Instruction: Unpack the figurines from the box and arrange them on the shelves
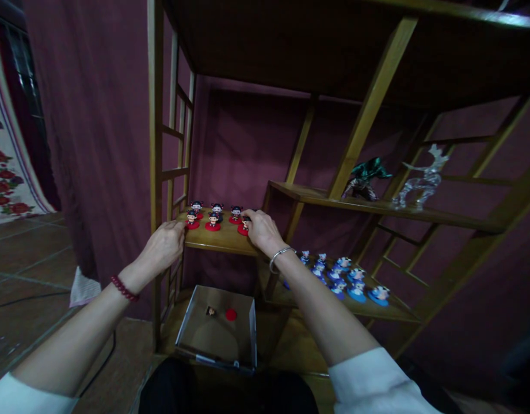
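Several small dark-haired figurines on red round bases stand in two rows on a wooden shelf point(221, 244). At the right end of the front row, my right hand point(263, 231) has its fingers closed round a figurine point(244, 227). My left hand point(166, 244) is at the shelf's left edge, beside the front-left figurine point(192, 219); its fingers are pressed together, and what they hold, if anything, is hidden. Between the hands stands another front figurine point(213, 221). Below, an open cardboard box point(217, 336) contains a small figurine piece point(210, 311) and a red disc point(231, 314).
Several blue and purple figurines point(356, 284) stand on a lower shelf at right. Above them, a green sculpture point(366, 178) and a clear glass deer point(422, 183) share a shelf. Wooden uprights point(156, 172) and a purple curtain point(96, 144) border the left side.
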`<state>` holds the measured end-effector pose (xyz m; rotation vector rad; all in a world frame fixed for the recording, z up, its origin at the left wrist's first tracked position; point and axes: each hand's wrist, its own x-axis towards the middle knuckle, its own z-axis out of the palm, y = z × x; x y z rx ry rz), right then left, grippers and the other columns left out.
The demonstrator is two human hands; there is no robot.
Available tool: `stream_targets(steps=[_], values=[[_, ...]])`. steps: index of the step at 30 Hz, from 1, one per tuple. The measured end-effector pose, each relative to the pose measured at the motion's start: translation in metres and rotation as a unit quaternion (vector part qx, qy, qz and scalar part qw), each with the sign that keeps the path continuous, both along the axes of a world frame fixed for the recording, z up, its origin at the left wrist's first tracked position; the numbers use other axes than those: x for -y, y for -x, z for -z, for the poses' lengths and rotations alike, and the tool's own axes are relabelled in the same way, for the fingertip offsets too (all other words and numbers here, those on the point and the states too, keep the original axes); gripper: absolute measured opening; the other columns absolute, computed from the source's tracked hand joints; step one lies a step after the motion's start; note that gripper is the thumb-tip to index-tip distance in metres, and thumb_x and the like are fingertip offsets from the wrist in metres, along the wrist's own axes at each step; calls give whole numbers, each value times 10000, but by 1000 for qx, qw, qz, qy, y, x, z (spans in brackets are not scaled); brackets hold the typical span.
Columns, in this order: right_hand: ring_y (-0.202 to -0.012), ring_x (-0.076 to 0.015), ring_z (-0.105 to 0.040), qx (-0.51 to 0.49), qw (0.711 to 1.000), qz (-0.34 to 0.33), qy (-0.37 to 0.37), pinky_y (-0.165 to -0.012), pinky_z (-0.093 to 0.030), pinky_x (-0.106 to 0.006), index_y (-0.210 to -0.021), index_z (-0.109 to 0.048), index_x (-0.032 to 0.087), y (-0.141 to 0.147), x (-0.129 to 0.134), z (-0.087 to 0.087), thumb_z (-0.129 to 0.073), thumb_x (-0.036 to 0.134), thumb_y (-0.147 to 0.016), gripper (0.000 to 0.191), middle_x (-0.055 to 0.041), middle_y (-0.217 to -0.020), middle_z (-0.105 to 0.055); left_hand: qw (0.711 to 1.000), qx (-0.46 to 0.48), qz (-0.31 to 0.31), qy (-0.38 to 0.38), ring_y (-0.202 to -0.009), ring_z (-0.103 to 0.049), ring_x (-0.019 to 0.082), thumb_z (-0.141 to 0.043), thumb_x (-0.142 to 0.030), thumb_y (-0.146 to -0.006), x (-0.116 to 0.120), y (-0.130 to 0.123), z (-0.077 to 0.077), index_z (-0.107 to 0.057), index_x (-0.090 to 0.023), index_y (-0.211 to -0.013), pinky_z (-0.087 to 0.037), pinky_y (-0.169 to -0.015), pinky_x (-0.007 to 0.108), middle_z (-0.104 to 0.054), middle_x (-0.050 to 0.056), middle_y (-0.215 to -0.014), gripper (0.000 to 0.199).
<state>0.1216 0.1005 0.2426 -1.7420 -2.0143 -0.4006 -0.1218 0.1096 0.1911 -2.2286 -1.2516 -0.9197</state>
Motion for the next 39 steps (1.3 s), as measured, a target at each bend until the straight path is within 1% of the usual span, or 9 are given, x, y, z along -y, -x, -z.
stream_targets(steps=[8,13,17,23,28,35,39], values=[[-930,-183,-566,1,999,-44,-10,-797,-404,-264,-1124,-555,234,17,-12,1,-447,173,-840,310,-78,-983,-602,1000,-9,2,-8,-802,-575,199,-315,-116,-821,1,0,0,-543,-122,-876,-456,-791,322,-611,92,-787,234],[-941,-192,-567,12,999,-51,1,-802,-405,-269,-1120,-559,229,21,-18,1,-439,160,-837,315,-91,-1002,-604,1000,-6,10,-10,-774,-565,189,-316,-113,-820,1,1,0,-529,-141,-842,-453,-770,315,-594,77,-767,216],[-953,-202,-569,23,999,-43,11,-796,-412,-277,-1131,-553,247,24,-19,0,-440,162,-831,331,-91,-1034,-600,1000,1,3,-12,-786,-561,196,-318,-133,-828,1,0,1,-528,-145,-842,-452,-767,322,-596,81,-780,211],[-981,-202,-562,23,998,-50,19,-817,-417,-282,-1203,-497,235,23,-13,1,-458,205,-830,376,-85,-1083,-602,1000,-7,7,-8,-788,-566,200,-309,-130,-830,-1,1,3,-532,-133,-866,-450,-778,334,-600,87,-780,226],[-984,-199,-564,15,998,-52,31,-842,-410,-282,-1214,-484,213,19,-13,4,-474,189,-821,394,-86,-1066,-621,1000,-2,14,-13,-826,-568,202,-310,-129,-831,-1,1,2,-530,-118,-929,-446,-813,337,-608,99,-817,241],[-993,-192,-562,7,998,-54,38,-866,-396,-284,-1223,-468,236,17,-15,6,-458,145,-817,416,-71,-1071,-621,1000,-4,10,-8,-797,-569,200,-297,-129,-834,1,0,1,-530,-128,-877,-445,-808,334,-604,93,-797,237],[-1018,-203,-546,-23,998,-49,34,-884,-389,-306,-1293,-389,211,17,-11,7,-475,170,-818,485,-102,-1101,-591,1000,-3,3,-9,-796,-567,209,-295,-134,-829,2,0,2,-535,-122,-874,-447,-791,340,-604,102,-795,245]])
